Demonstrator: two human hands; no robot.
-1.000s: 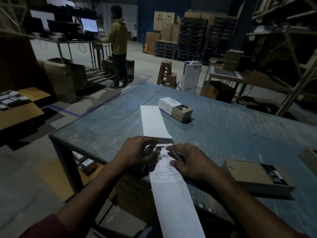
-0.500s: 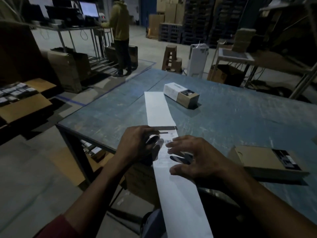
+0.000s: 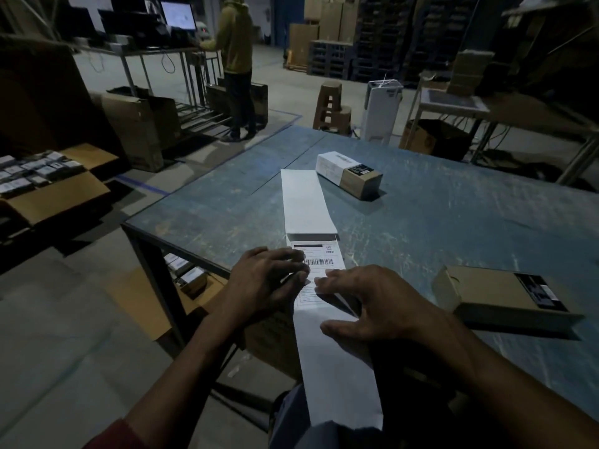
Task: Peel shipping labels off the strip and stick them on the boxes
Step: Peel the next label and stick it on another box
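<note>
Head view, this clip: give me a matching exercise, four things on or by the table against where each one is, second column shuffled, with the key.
Things
1. label strip
2. flat brown box
3. white and brown box
4. wooden stool

Places
A. on the floor beyond the table's far edge
B. on the table, right of the right hand
C. down the table's middle, hanging over the near edge
D. at the strip's far end, just to its right

Pairs: 1-C, 2-B, 3-D, 4-A

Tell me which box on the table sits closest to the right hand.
The flat brown box, beside the right hand; the other, white-sleeved box lies farther back.
</note>
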